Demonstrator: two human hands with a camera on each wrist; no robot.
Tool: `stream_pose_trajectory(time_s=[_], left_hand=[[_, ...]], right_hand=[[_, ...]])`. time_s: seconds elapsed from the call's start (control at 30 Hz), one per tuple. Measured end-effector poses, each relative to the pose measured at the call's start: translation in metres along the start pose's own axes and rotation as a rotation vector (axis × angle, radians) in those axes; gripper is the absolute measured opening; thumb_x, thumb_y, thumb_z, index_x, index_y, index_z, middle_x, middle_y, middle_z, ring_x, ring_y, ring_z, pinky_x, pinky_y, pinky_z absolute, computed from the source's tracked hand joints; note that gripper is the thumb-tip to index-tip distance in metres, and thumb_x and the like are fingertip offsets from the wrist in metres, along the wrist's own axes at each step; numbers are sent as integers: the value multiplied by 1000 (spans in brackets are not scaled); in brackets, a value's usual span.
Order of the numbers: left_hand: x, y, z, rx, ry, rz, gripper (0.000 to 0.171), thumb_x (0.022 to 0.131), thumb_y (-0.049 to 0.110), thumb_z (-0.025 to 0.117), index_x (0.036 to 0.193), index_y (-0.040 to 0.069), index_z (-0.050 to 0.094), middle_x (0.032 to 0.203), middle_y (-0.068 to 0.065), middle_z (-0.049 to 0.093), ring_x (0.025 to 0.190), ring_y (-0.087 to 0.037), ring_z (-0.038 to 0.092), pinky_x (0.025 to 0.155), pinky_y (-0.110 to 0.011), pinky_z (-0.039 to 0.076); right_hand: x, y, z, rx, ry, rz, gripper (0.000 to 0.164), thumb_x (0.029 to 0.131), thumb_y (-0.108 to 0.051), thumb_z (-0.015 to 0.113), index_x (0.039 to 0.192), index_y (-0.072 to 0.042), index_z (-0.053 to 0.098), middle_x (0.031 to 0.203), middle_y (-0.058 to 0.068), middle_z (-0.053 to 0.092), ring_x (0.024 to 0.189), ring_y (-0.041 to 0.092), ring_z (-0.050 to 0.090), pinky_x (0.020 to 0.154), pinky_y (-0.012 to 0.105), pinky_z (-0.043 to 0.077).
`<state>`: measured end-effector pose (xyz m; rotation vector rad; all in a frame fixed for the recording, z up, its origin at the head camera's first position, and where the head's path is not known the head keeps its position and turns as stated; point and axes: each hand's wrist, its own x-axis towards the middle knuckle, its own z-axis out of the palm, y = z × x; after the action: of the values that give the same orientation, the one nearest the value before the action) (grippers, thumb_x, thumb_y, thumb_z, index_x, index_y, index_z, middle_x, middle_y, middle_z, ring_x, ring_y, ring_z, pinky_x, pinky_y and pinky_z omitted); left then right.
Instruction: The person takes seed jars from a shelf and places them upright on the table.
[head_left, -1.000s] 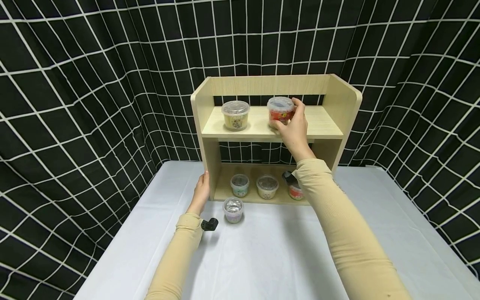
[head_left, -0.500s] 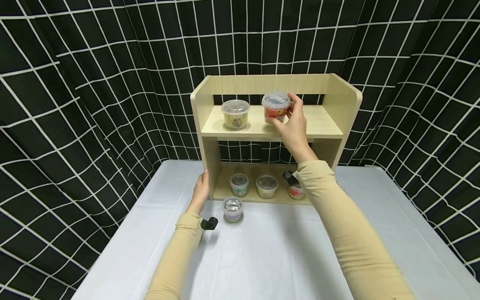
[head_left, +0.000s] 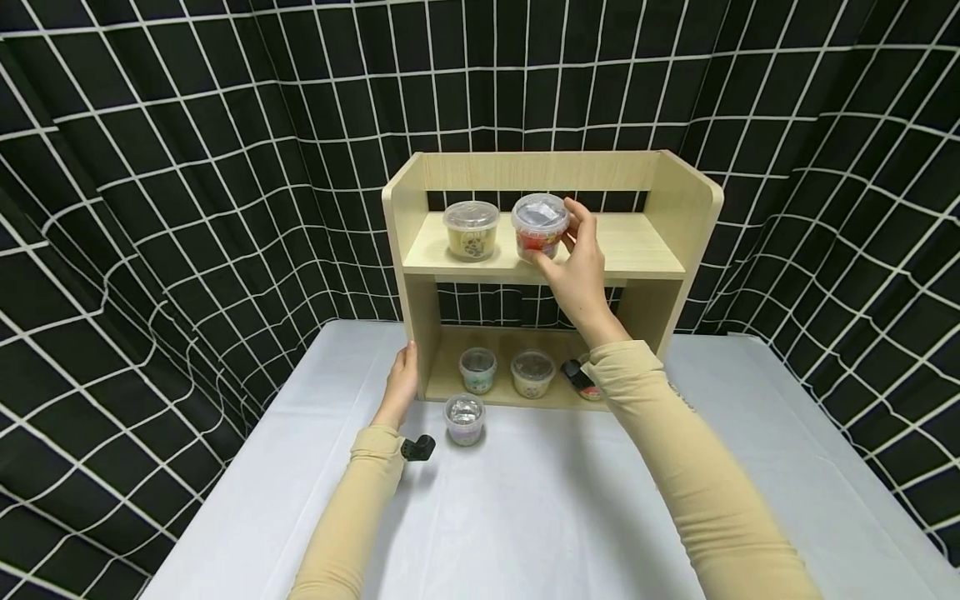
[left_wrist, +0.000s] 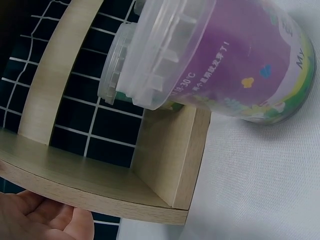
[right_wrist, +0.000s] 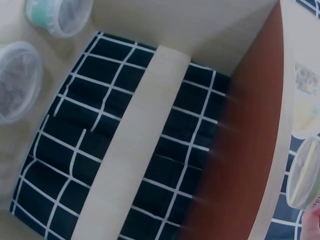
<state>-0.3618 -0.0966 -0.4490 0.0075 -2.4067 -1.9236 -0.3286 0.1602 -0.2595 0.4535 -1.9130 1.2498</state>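
Observation:
My right hand (head_left: 579, 271) holds a clear plastic tub with a red label (head_left: 534, 240) by its side, thumb in front and fingers behind. The tub is at the upper board of a small wooden shelf (head_left: 648, 242), its lid tipped slightly toward me. Just left of it stands a yellow tub (head_left: 471, 233). My left hand (head_left: 400, 385) rests against the outside of the shelf's left panel (left_wrist: 150, 210), fingers along the wood. Nearest that hand, a purple-labelled tub (left_wrist: 245, 55) stands on the table in front of the shelf.
The lower board carries a green tub (head_left: 477, 372), a cream tub (head_left: 532, 375) and a red one (head_left: 590, 393), mostly hidden by the right wrist's camera (head_left: 576, 373). A white cloth (head_left: 525, 517) covers the table. Black checked curtains (head_left: 585, 92) surround it.
My right hand has carried the red-labelled tub left along the upper board, closer to the yellow tub, and the lid now tips more toward me. The left hand stays on the panel.

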Motion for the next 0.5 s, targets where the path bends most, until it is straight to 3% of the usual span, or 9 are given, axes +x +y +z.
stream_pose_trajectory(time_s=[0.07, 0.23, 0.3, 0.5], left_hand=[[0, 0, 0, 5, -2, 3, 75, 95, 60, 20, 145, 4, 25, 146, -20, 26, 133, -38, 23, 106, -51, 20], [-1, 0, 0, 3, -1, 7, 77, 94, 62, 20, 145, 4, 26, 146, -20, 27, 132, -38, 24, 106, -51, 21], [-1, 0, -1, -2, -3, 5, 77, 94, 62, 20, 145, 5, 25, 146, -20, 27, 132, -37, 24, 106, -51, 21], [-2, 0, 1, 0, -1, 10, 77, 93, 63, 20, 144, 5, 27, 146, -20, 28, 132, -37, 24, 106, -51, 21]], right_hand=[[-5, -11, -1, 14, -4, -12, 71, 76, 6, 73, 134, 2, 32, 124, 21, 46, 119, 25, 45, 101, 27, 34], [-13, -13, -1, 21, -28, -36, 73, 76, 6, 73, 135, 0, 30, 127, 19, 44, 120, 23, 44, 101, 28, 34], [-14, -2, 1, 21, -37, -55, 74, 76, 3, 74, 136, -4, 31, 128, 15, 45, 120, 19, 44, 100, 25, 34], [-28, 0, 2, 64, -43, -101, 74, 76, 3, 74, 136, -4, 32, 126, 17, 46, 117, 23, 46, 100, 29, 35]])
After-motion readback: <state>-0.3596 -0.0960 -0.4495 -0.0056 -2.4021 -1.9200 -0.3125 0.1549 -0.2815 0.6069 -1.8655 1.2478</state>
